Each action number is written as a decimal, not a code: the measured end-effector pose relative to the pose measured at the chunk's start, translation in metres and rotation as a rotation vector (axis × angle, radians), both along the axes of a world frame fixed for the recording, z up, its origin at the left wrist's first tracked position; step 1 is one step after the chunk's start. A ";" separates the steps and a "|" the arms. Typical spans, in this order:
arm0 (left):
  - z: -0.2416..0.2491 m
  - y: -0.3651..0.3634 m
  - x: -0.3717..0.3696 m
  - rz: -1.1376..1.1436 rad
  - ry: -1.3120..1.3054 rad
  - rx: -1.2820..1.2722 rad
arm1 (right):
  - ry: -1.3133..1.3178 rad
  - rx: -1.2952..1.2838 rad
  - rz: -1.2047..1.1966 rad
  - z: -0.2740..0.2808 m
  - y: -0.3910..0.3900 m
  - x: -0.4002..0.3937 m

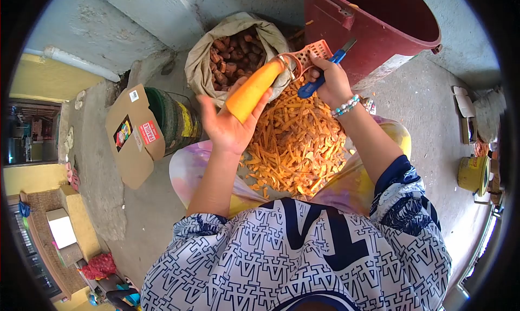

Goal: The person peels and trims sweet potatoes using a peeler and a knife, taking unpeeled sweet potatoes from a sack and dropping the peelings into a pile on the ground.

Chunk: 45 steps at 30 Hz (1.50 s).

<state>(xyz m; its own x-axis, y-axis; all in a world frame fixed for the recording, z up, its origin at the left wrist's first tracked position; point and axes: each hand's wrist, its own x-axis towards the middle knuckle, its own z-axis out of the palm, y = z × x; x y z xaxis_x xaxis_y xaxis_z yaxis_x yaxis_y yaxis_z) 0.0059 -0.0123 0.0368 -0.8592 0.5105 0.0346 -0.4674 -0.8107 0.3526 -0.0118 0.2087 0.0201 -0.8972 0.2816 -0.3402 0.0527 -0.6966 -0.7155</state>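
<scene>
My left hand grips a peeled orange carrot, its tip pointing up and to the right. My right hand holds a blue-handled peeler whose blade end meets the carrot's far tip. A beaded bracelet sits on my right wrist. Beneath both hands lies a heap of orange peelings on a pale cloth spread over my lap.
A tan sack of brown unpeeled roots stands just beyond the hands. A dark red plastic tub is at the upper right, with an orange plastic sieve against it. A cardboard flap and green bucket sit left. A yellow tin stands right.
</scene>
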 end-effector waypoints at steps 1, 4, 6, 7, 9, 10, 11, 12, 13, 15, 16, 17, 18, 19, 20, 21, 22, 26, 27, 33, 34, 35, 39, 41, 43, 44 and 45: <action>-0.002 0.000 0.000 -0.038 0.014 -0.086 | 0.008 -0.040 0.024 0.000 0.000 0.000; -0.008 0.006 0.008 -0.110 0.152 -0.324 | 0.061 -0.062 0.035 -0.002 0.000 -0.002; -0.015 0.010 0.013 -0.153 0.148 -0.312 | 0.079 0.059 0.078 -0.001 -0.001 -0.002; -0.018 0.011 0.015 -0.218 0.143 -0.389 | 0.099 0.179 0.121 0.000 0.000 -0.003; -0.023 0.012 0.020 -0.285 0.135 -0.465 | 0.131 0.274 0.173 -0.003 0.005 -0.008; -0.022 0.014 0.023 -0.264 0.049 -0.512 | 0.123 0.389 0.138 -0.003 0.006 -0.011; -0.020 0.015 0.025 -0.241 -0.037 -0.558 | 0.115 0.504 0.104 -0.002 0.007 -0.013; -0.019 0.015 0.027 -0.239 -0.039 -0.559 | 0.128 0.538 0.061 -0.003 0.005 -0.014; -0.018 0.015 0.027 -0.253 0.001 -0.640 | 0.128 0.536 0.063 0.002 -0.001 -0.012; -0.020 0.014 0.027 -0.267 0.042 -0.721 | 0.181 0.648 0.241 0.018 -0.015 0.001; -0.025 0.012 0.027 -0.255 0.116 -0.811 | 0.242 0.597 0.373 0.018 -0.017 0.006; -0.028 0.010 0.027 -0.243 0.189 -0.902 | 0.241 0.596 0.374 0.014 -0.008 0.001; -0.028 0.008 0.026 -0.244 0.184 -0.903 | 0.171 0.622 0.235 0.005 0.008 -0.009; -0.027 0.004 0.024 -0.222 0.254 -0.972 | 0.099 0.646 0.095 -0.001 0.020 -0.020; -0.027 0.001 0.022 -0.198 0.328 -1.039 | 0.119 0.761 -0.136 0.001 0.025 -0.031; -0.027 0.000 0.022 -0.196 0.330 -1.038 | 0.100 0.734 -0.148 0.002 0.038 -0.034; -0.027 -0.002 0.022 -0.145 0.358 -1.100 | 0.136 0.674 -0.103 0.004 0.036 -0.033; -0.027 -0.005 0.023 -0.066 0.455 -1.206 | 0.181 0.641 0.160 0.014 -0.027 0.009; -0.028 -0.006 0.023 -0.071 0.453 -1.209 | 0.275 0.707 0.148 0.008 -0.036 0.011; -0.029 -0.010 0.027 -0.065 0.629 -1.372 | 0.110 0.614 -0.168 0.003 0.043 -0.033; -0.028 -0.011 0.025 -0.061 0.626 -1.373 | 0.112 0.613 -0.164 0.009 0.036 -0.029; -0.026 -0.011 0.023 -0.089 0.578 -1.370 | 0.143 0.572 -0.096 0.016 0.022 -0.021; -0.029 -0.007 0.022 -0.106 0.226 -1.025 | 0.214 0.552 -0.027 0.018 0.009 -0.013; -0.024 -0.003 0.024 -0.103 0.270 -1.021 | 0.232 0.529 -0.036 0.016 0.010 -0.013; -0.021 -0.002 0.026 -0.103 0.303 -1.023 | 0.222 0.497 -0.014 0.012 0.010 -0.012; -0.021 -0.002 0.026 -0.140 0.290 -1.012 | 0.225 0.522 0.019 0.015 0.000 -0.008; -0.021 -0.001 0.026 -0.177 0.277 -0.999 | 0.228 0.548 0.053 0.018 -0.012 0.000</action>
